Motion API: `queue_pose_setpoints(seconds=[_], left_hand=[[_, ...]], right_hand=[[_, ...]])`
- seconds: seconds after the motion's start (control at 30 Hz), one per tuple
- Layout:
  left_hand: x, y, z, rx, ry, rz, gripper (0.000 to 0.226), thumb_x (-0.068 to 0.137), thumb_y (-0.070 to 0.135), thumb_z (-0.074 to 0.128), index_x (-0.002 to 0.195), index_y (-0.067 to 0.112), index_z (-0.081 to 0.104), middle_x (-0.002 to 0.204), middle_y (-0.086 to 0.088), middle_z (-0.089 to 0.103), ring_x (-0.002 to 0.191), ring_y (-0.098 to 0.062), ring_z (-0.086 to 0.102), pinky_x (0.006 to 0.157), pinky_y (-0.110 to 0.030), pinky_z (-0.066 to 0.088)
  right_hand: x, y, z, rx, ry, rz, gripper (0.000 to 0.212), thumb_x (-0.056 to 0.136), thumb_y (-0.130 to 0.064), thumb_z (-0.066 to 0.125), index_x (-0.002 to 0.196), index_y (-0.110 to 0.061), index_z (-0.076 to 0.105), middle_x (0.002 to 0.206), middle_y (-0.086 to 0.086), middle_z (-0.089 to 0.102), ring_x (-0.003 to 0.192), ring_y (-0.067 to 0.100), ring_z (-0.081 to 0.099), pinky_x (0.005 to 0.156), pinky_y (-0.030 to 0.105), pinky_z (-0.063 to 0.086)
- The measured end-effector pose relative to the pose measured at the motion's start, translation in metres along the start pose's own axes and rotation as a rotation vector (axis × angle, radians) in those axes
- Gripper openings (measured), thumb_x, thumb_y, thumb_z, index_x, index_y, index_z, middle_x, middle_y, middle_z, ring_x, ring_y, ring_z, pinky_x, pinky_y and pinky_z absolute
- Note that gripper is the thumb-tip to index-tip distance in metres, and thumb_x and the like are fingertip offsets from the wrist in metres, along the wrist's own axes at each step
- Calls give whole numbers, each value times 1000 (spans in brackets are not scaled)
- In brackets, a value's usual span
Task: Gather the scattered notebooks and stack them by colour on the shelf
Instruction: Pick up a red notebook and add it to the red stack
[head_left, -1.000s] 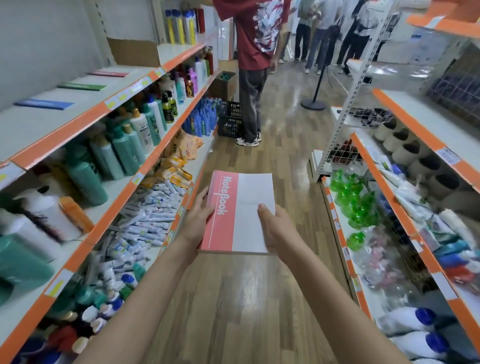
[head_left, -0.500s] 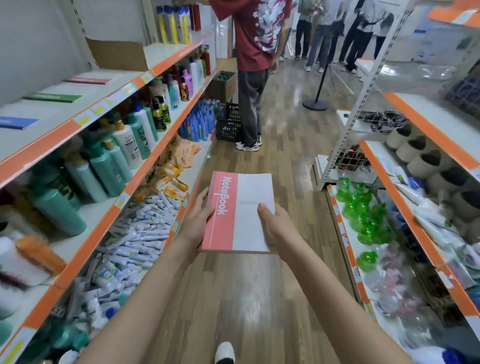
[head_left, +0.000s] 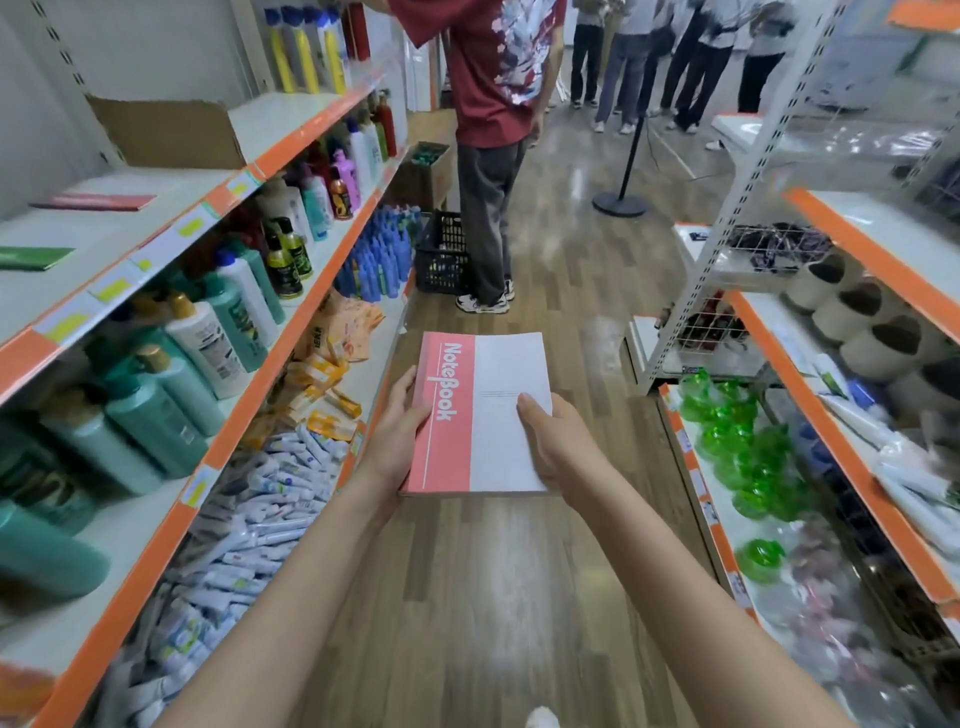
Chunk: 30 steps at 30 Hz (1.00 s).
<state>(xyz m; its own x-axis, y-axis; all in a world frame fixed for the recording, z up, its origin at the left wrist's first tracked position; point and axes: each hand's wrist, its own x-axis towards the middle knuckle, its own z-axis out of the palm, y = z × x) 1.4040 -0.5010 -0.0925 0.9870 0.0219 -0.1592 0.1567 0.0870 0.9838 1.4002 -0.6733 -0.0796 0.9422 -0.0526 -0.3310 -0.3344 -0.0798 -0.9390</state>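
**Pink notebook held flat over the aisle**

The person is holding a notebook (head_left: 480, 415) out in front, level and face up over the wooden floor (head_left: 467, 597) of a shop aisle. Its long axis is running straight away from the person, down the aisle, with the near short edge at the wrists. The cover is split lengthwise: a pink band on the left carrying the white word "NoteBook" printed along the spine, and a plain white panel on the right with a few faint ruled lines. It is looking like a thin, flat, soft-covered rectangle (possibly more than one stacked together; the edges are too thin to tell).

The left hand (head_left: 397, 436) is gripping the spine side, thumb curled over the pink band and fingers wrapped beneath. The right hand (head_left: 553, 441) is gripping the white side in the same way, thumb lying on top of the cover, fingers hidden underneath.

On the left, a white top shelf (head_left: 171, 208) with an orange edge strip is carrying a red notebook (head_left: 96, 201) and, nearer, a green notebook (head_left: 34, 257), both lying flat and well apart. Below them, glossy plastic bottles (head_left: 208, 332) are standing in rows.
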Motion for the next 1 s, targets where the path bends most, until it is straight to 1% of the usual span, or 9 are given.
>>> queue_pose_setpoints(seconds=[0.13,0.23,0.33,0.4,0.5,0.6,0.67,0.87,1.0], left_hand=[[42,4,6,28,15,24,41,99,21,44,138,32,37,129,-1,54,92,-15,63,69,-28,52],[77,7,14,19,40,15,43,98,24,46,139,34,36,128,-2,57,90,-17,64,68,-29,53],[115,13,27,10,60,12,43,98,25,47,139,37,36,118,1,62,74,-8,68,54,-20,51],[139,18,37,-11,75,9,42,98,25,47,137,38,36,115,3,63,72,-6,68,53,-19,51],[172,24,52,-27,85,24,37,98,24,47,131,40,38,113,9,63,73,-3,69,53,-17,51],[200,26,64,-53,113,23,41,98,21,47,135,37,38,119,0,62,77,-8,67,54,-18,51],[216,25,69,-65,127,7,46,98,20,47,140,34,36,124,-4,61,82,-11,65,58,-21,51],[262,26,75,-67,159,-12,45,98,22,47,141,31,34,129,-7,58,90,-20,64,63,-27,51],[297,25,71,-68,174,-28,31,98,25,48,123,42,40,116,1,64,82,-14,68,61,-26,52]], right_hand=[[44,-12,-4,-15,-12,-23,28,100,-32,41,119,-16,54,103,-5,65,84,6,62,56,22,44],[81,-22,-9,-18,-33,-46,20,100,-31,41,109,-20,55,100,-6,66,86,9,63,63,25,47],[122,-38,-19,-36,-47,-79,17,101,-28,40,94,-26,56,92,-11,65,82,6,62,63,24,46],[148,-49,-28,-56,-62,-89,17,101,-29,40,99,-23,56,93,-10,65,82,7,62,64,25,47],[182,-63,-40,-84,-67,-77,24,100,-30,40,113,-15,54,106,0,66,93,17,64,77,31,51],[211,-74,-49,-91,-94,-72,27,101,-28,40,117,-11,54,114,6,65,101,23,64,91,39,51],[228,-79,-53,-108,-108,-70,28,101,-27,40,117,-10,55,116,7,65,103,25,63,95,44,49],[276,-90,-56,-97,-146,-53,31,101,-26,39,122,-9,53,117,6,64,104,24,63,95,43,49],[314,-98,-50,-73,-168,-42,24,101,-26,39,115,-13,53,112,3,65,95,19,63,80,32,51]])
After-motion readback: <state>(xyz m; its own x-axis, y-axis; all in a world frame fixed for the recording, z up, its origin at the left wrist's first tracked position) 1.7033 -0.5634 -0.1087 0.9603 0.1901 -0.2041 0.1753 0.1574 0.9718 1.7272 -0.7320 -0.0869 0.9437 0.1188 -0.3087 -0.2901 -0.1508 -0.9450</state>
